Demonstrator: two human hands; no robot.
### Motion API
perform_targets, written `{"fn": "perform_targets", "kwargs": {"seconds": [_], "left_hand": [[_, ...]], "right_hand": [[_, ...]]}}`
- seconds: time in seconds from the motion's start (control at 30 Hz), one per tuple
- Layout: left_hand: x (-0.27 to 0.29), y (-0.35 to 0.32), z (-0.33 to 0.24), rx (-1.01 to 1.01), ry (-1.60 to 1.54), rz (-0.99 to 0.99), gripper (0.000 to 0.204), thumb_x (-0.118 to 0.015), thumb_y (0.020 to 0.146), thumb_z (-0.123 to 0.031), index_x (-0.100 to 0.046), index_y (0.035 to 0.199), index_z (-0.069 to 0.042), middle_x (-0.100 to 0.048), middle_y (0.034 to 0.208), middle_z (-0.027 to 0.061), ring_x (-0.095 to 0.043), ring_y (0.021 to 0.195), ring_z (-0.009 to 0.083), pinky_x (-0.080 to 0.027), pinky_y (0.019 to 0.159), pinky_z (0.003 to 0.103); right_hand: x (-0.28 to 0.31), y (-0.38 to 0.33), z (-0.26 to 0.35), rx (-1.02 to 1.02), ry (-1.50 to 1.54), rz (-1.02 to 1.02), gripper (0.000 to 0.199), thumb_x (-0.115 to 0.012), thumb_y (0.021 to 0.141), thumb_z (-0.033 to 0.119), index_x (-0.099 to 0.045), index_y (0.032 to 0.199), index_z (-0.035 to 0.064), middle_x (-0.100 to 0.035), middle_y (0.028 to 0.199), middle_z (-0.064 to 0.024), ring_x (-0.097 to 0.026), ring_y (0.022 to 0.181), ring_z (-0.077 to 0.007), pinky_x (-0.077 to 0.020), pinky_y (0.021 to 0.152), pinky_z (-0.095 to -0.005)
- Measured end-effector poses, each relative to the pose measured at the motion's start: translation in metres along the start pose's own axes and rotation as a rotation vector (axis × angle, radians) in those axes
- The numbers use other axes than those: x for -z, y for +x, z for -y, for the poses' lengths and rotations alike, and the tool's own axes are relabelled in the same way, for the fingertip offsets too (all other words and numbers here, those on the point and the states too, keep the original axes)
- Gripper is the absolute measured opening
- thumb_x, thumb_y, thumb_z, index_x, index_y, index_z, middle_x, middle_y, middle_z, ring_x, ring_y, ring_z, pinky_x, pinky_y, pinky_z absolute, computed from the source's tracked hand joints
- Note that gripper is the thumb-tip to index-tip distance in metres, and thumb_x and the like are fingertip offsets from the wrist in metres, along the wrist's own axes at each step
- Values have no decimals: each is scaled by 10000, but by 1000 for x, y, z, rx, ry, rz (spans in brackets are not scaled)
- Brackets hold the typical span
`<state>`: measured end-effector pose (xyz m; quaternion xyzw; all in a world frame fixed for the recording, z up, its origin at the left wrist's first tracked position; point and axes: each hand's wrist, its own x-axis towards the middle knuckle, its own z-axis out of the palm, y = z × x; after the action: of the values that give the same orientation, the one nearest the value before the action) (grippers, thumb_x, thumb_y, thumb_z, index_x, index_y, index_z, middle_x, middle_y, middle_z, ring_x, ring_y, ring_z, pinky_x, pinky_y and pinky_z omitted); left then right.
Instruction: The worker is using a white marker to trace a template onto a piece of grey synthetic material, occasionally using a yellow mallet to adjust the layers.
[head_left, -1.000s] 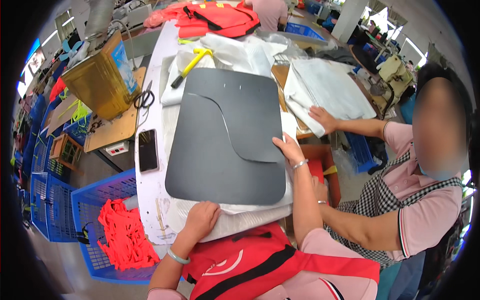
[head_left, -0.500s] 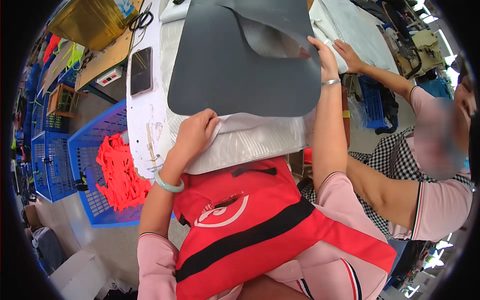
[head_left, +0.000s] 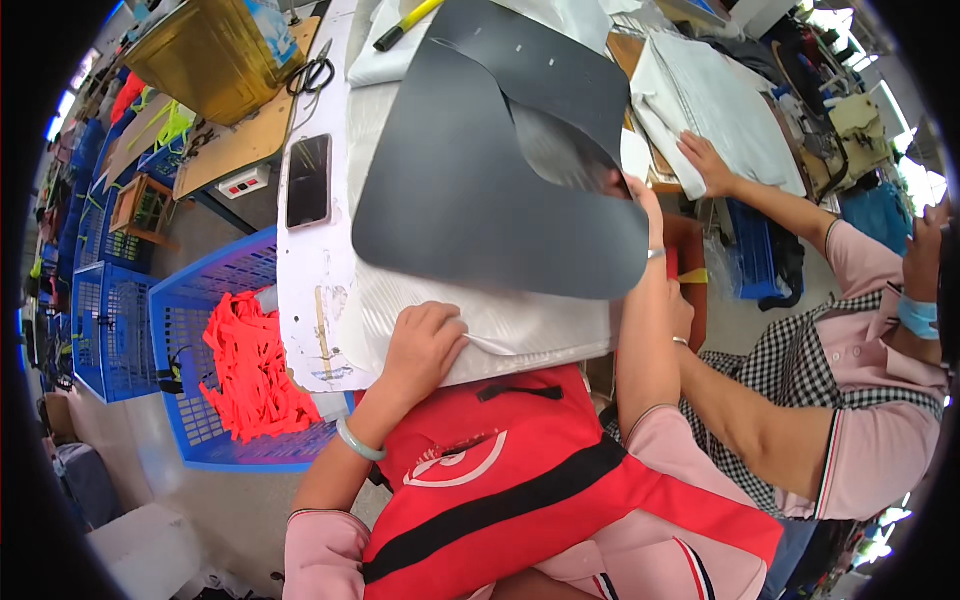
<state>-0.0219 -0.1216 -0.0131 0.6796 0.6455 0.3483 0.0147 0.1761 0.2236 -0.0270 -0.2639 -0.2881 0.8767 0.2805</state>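
A large dark grey flexible sheet (head_left: 480, 195) with rounded corners and a curved opening lies tilted over a stack of whitish, glossy sheets (head_left: 540, 325). My right hand (head_left: 643, 215) is closed on the grey sheet's right edge; part of the fingers is hidden behind it. Below the sheet's near edge, my left hand (head_left: 425, 345) is curled on the stack, closed on a fold of the top white sheet. A red apron with a black band (head_left: 490, 480) covers my front, right up against the stack.
On the pale table's left strip lie a phone (head_left: 308, 182) and black scissors (head_left: 313, 76). A yellow-and-black tool (head_left: 408, 27) rests at the back. A blue basket (head_left: 240, 462) holds red strips. At right, a co-worker's hand (head_left: 708, 165) presses white sheeting (head_left: 690, 95).
The grey sheet has tilted, its right side now lower, and my right hand has come down with it. My left hand is nearer me. The yellow-and-black tool has come into view.
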Motion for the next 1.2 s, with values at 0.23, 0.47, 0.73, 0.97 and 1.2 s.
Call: {"fn": "perform_targets", "kwargs": {"seconds": [0.23,0.47,0.73,0.97,1.2], "left_hand": [[3,27,45,74,132,168,117,-640,787,-113,-556,789,-32,-601,970,131,-567,914,307,-455,762,411],[1,46,72,-281,121,329,135,-555,800,-133,-561,870,-17,-519,1273,193,-456,1198,387,-341,1035,515],[36,169,189,246,36,160,235,-546,885,-168,-618,1054,-20,-629,1051,170,-590,999,300,-443,884,387],[81,287,301,503,-48,-78,249,-564,928,-258,-608,890,-15,-575,719,23,-495,672,106,-427,643,285],[55,369,309,542,172,-248,271,-534,895,-288,-614,1006,-55,-664,934,186,-631,907,346,-476,803,407]], "right_hand": [[-50,-6,-3,-58,257,139,166,-573,879,172,-620,903,14,-612,770,-57,-597,696,-163,-488,596,-259],[-102,-8,30,161,311,81,137,-543,889,66,-619,982,0,-657,885,-85,-647,823,-195,-533,750,-291],[-98,-58,30,101,10,-5,166,-529,932,202,-602,947,54,-602,753,-23,-556,567,-120,-457,505,-244],[-18,-76,-17,204,-120,-166,502,-518,906,124,-400,1379,7,-580,1188,-81,-571,1055,-176,-457,898,-284],[-15,-73,-27,-14,-587,-135,483,-575,889,86,-449,1343,-25,-548,1270,-70,-517,1127,-151,-402,955,-281]]}}
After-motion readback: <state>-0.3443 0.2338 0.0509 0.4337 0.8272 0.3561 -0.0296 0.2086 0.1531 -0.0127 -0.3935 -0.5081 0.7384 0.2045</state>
